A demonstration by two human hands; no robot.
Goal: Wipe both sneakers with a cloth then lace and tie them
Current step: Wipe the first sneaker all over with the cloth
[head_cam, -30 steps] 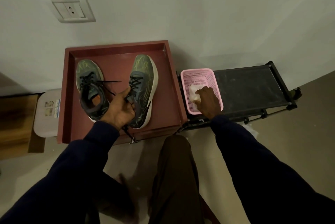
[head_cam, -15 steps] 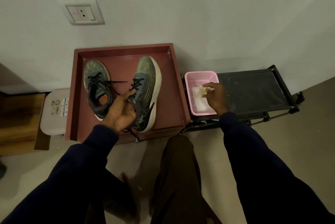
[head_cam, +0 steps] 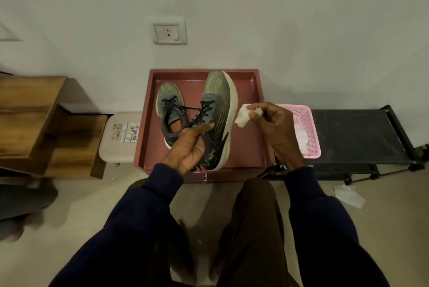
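Two dark green sneakers with black laces are over a red tray (head_cam: pixel 255 110). The left sneaker (head_cam: pixel 170 106) lies flat in the tray. The right sneaker (head_cam: pixel 218 110) is tilted up, and my left hand (head_cam: pixel 189 147) holds it by its heel end, thumb across the collar. My right hand (head_cam: pixel 272 124) pinches a crumpled white cloth (head_cam: pixel 243 117) just right of that sneaker's white sole, above the tray's right side.
A pink basket (head_cam: pixel 310 124) with more white cloth inside sits on a low black rack (head_cam: pixel 357 133) to the right. A small stool (head_cam: pixel 120 140) and wooden steps (head_cam: pixel 46 124) stand left. A white tissue (head_cam: pixel 348 196) lies on the floor.
My right hand has lifted the white cloth out of the pink basket and moved left toward the right sneaker. My left hand has raised that sneaker. The view shifted left.
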